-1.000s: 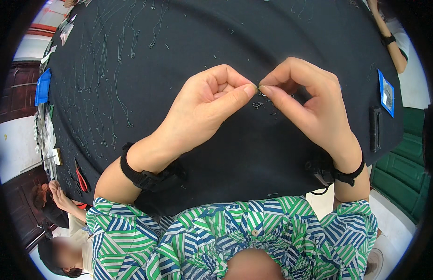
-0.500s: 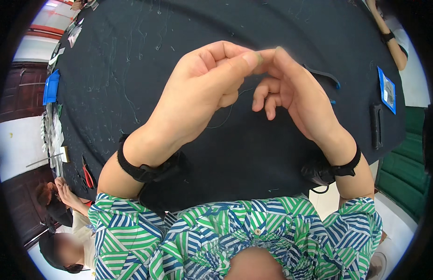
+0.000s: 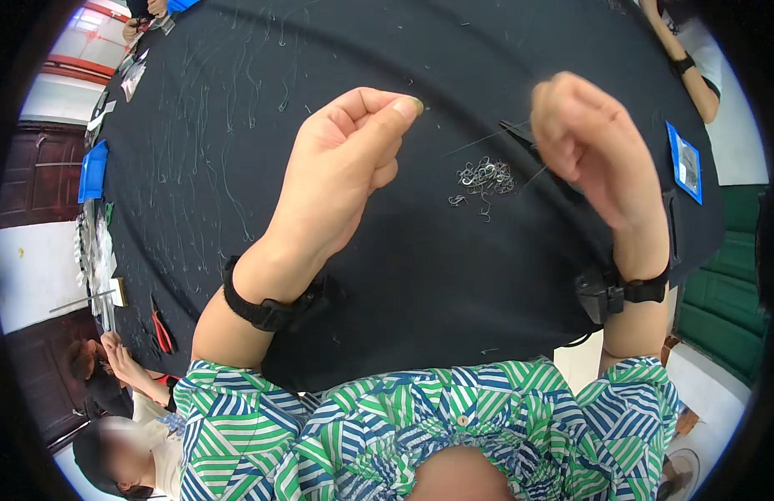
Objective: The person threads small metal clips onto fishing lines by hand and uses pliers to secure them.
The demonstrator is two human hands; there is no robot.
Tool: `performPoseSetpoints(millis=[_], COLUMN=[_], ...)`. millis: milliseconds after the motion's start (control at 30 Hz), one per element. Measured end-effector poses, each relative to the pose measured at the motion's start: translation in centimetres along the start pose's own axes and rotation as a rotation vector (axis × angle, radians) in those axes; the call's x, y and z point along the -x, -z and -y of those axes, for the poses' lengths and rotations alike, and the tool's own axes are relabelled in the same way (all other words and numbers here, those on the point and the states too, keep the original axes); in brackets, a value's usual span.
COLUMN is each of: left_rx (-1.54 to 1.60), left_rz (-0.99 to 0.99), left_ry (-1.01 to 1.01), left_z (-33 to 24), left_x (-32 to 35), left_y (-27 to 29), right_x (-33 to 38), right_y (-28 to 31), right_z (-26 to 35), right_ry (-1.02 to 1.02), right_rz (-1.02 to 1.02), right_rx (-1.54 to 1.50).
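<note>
My left hand (image 3: 344,167) is raised over the black cloth, thumb and index finger pinched together; whatever lies between the tips is too small to make out. Off to the right, my right hand (image 3: 594,146) is curled and somewhat blurred. A thin dark fishing line (image 3: 480,142) shows beside its fingers and seems held in them. Between the hands and slightly nearer lies a loose pile of small silver fish hooks (image 3: 487,177). The dark tip of a tool (image 3: 517,134) pokes out beside my right hand, the rest hidden.
Several fishing lines with hooks (image 3: 228,125) lie on the black cloth (image 3: 404,284) at left. Red-handled pliers (image 3: 161,332) lie at the left edge, a blue packet (image 3: 93,171) beyond. Another blue packet (image 3: 685,163) lies at right. Other people sit around the table.
My hands were together at the fingertips and have moved apart, the right one swinging to the right. The hook pile, covered before, now shows between them.
</note>
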State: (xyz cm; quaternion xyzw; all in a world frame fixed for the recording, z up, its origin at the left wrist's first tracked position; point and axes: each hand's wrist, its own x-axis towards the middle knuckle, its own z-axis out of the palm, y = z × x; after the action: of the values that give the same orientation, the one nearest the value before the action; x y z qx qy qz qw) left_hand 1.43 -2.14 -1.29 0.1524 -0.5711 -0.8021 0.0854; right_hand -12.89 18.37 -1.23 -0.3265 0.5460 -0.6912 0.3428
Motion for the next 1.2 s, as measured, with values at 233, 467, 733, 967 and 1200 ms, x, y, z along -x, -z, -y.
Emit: performPoseSetpoints(millis=[233, 467, 733, 967, 1200], left_rx=[-0.01, -0.093, -0.254, -0.424, -0.444], left_rz=[0.013, 0.025, 0.113, 0.174, 0.184], left_ry=[0.022, 0.012, 0.027, 0.041, 0.061], left_z=[0.5, 0.3, 0.3, 0.2, 0.2], left_x=[-0.4, -0.1, 0.1, 0.1, 0.1], left_y=[0.9, 0.4, 0.0, 0.0, 0.0], right_x=[-1.0, -1.2, -0.9, -0.4, -0.4], right_y=[0.7, 4.3, 1.3, -1.7, -2.1], right_z=[1.1, -0.6, -0.4, -0.9, -1.4], right_ry=[-0.037, 0.03, 0.114, 0.014, 0.06], right_rz=[-0.188, -0.064, -0.244, -0.063, -0.069], right_rx=[-0.638, -0.821, 0.078, 0.307, 0.484])
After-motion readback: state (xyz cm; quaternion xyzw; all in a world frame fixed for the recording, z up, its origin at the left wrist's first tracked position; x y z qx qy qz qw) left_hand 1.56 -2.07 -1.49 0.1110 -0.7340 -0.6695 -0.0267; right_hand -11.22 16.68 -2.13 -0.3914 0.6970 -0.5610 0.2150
